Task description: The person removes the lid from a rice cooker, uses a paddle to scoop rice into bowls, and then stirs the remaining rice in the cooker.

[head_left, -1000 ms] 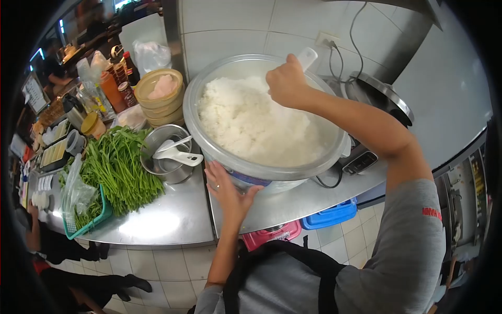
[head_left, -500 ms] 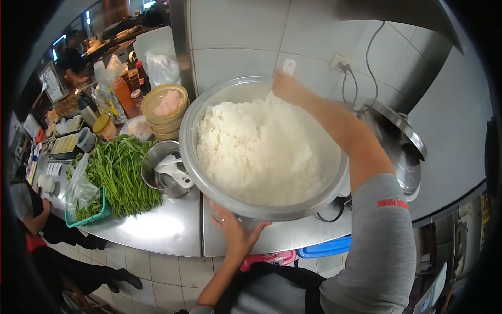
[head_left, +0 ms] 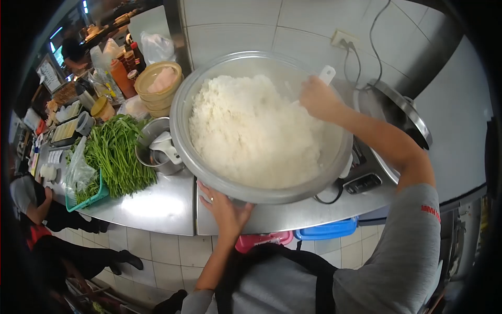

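Note:
A large metal pot (head_left: 183,141) full of steaming white rice (head_left: 246,131) stands on the steel counter. My right hand (head_left: 320,99) is closed around the handle of a white rice paddle (head_left: 327,75) at the pot's right inner side. The paddle's blade cannot be made out behind the hand and steam. Below the front rim, my left hand (head_left: 224,209) rests against the pot's outer side, thumb and fingers spread.
Left of the pot are a steel pot (head_left: 151,144) with white utensils, leafy greens (head_left: 117,157), a teal basket (head_left: 89,199) and stacked bowls (head_left: 159,86). A metal lid (head_left: 405,115) leans at right. Two people's bodies show at far left. Wall cords hang behind.
My right hand has swung right and toward me with the paddle, from the pot's back rim to its right side. The rice mound looks more spread. My left hand stays at the pot.

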Demonstrator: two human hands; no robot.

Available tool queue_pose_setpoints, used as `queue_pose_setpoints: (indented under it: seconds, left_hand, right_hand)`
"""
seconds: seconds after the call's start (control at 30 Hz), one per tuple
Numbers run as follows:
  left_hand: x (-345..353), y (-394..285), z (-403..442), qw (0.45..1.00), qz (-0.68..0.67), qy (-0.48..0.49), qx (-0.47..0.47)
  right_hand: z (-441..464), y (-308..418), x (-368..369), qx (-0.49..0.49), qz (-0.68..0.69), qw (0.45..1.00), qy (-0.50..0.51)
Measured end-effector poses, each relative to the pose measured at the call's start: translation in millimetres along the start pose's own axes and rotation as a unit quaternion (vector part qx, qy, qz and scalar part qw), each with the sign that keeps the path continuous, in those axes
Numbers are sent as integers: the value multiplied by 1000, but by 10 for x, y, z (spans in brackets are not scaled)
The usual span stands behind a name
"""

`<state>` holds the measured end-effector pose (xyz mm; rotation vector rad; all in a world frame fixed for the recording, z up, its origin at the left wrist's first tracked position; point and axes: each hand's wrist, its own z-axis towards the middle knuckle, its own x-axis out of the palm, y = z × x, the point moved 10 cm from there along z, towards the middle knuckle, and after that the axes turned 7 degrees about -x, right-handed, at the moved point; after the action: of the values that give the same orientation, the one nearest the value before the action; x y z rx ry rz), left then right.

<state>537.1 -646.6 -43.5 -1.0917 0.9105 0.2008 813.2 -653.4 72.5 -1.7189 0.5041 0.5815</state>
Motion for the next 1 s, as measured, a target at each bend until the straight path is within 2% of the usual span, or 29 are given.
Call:
queue_pose_setpoints:
  seconds: [0.03, 0.17, 0.23, 0.27, 0.33, 0.4, 0.43, 0.5, 0.63, 0.7, 0.73, 0.83, 1.0]
  left_hand:
    - [-36, -33, 11, 1000, -4, 7, -16]
    - [-65, -3, 25, 998, -49, 4, -31]
    - [-110, -52, 22, 998, -53, -15, -16]
    - [-119, -53, 34, 998, -56, -17, -16]
    - [-70, -35, 31, 998, -66, 11, -17]
    - [-35, -15, 21, 998, -59, 16, -19]
    - [-11, -13, 30, 998, -52, 25, -17]
    - [-24, -17, 43, 998, -52, 25, -17]
    - [62, 48, 11, 999, -22, 40, -8]
    - [6, 6, 9, 1000, -20, 6, 7]
    - [-49, -19, -9, 999, -19, -26, 19]
    - [-24, -2, -21, 999, -7, -24, 23]
    - [-79, -77, -22, 998, -20, -44, 31]
  right_hand:
    - [-52, 55, -116, 1, 16, 999, -36]
    - [-362, 223, -554, -8, 48, 999, -24]
    - [-469, 192, -747, -39, 135, 989, -39]
    - [-447, 75, -786, -39, 131, 990, -39]
    - [-272, -360, -732, -9, 38, 999, -25]
    - [18, -656, -477, 12, -73, 997, -24]
    - [189, -782, -297, 14, -72, 997, -31]
    - [452, -973, -129, 31, -125, 987, -95]
    - [561, -1208, -106, 94, -71, 984, -132]
    - [565, -1151, -324, 54, -69, 983, -162]
    - [567, -1160, -372, 53, -69, 983, -163]
    - [624, -1239, -362, 90, -75, 986, -116]
    - [874, -841, -149, 19, -98, 969, -224]
